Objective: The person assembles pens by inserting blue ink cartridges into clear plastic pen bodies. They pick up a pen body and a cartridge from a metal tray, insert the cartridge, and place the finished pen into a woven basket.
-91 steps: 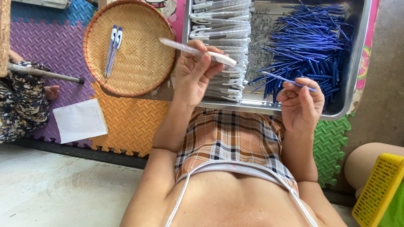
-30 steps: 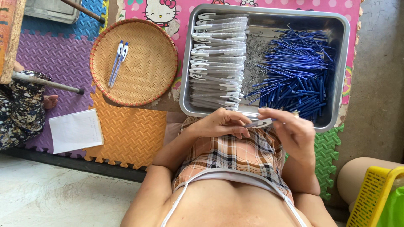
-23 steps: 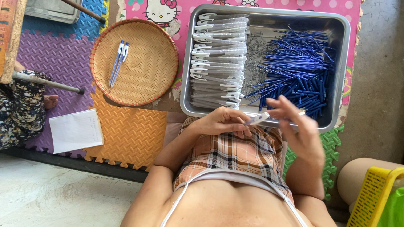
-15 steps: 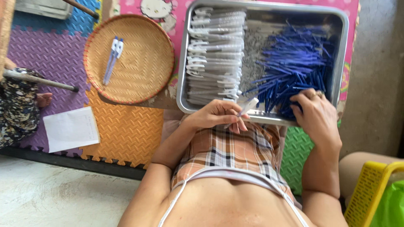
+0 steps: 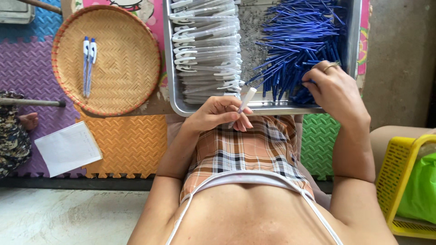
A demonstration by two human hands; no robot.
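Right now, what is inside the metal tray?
The metal tray holds a stack of clear pen barrels, small springs and a heap of blue refills. The right hand covers some refills; the tray's floor beneath is hidden.

A plaid orange, white and navy cloth [image 5: 254, 149] covers the lap; a ring [image 5: 330, 67] circles one finger.

Home floor used for piecework. Coloured foam mats [image 5: 131, 145] on concrete; on them a metal tray [image 5: 175, 102] of pen barrels [image 5: 204, 50] and blue refills [image 5: 295, 41]; left of tray, woven basket [image 5: 118, 68] with two pens [image 5: 88, 66].
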